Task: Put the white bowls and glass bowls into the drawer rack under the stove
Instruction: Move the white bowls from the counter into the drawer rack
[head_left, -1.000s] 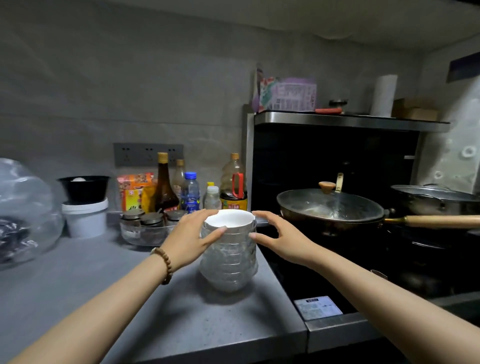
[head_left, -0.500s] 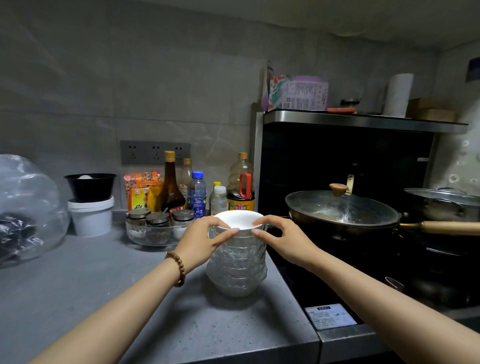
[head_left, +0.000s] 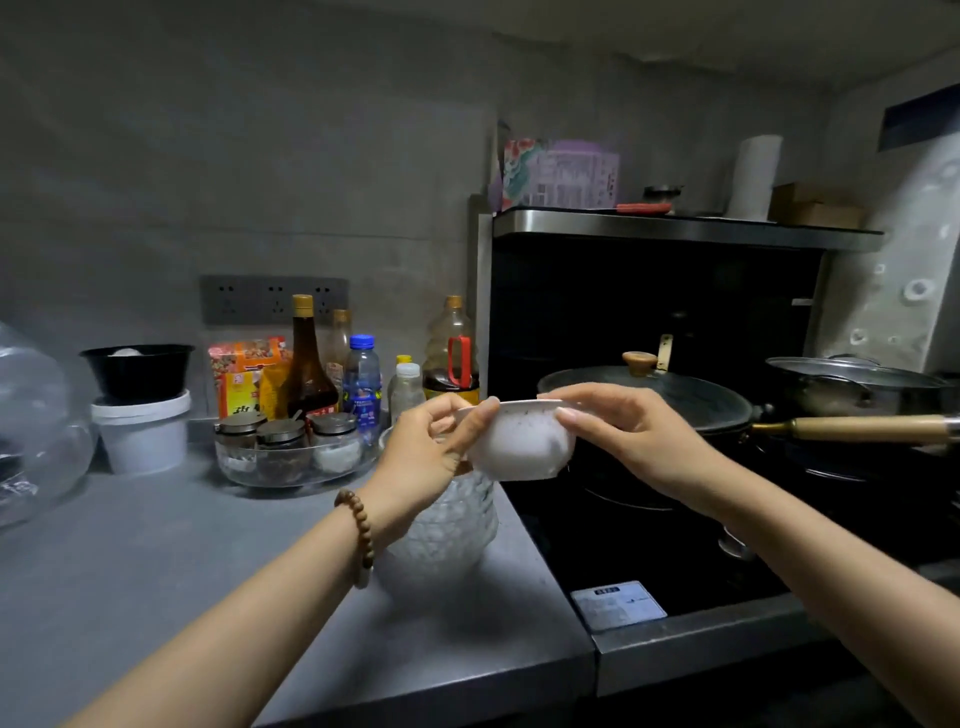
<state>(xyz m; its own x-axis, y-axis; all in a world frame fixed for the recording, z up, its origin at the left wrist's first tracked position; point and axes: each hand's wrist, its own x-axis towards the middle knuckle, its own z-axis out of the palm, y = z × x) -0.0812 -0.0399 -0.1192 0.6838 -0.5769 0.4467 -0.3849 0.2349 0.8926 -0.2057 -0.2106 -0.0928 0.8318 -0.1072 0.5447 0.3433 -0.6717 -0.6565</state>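
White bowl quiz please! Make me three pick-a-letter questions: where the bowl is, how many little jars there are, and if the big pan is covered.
1. Where is the white bowl?
A on the floor
B held by the left hand and right hand above the glass bowl stack
C in a sink

2. How many spice jars sit in the glass dish?
A one
B three
C six

3. The wok is:
A lidded
B uncovered
C upside down

Answers: B, fingers pinch its rim. B, three jar tops show. A, the knobbed lid sits on it.
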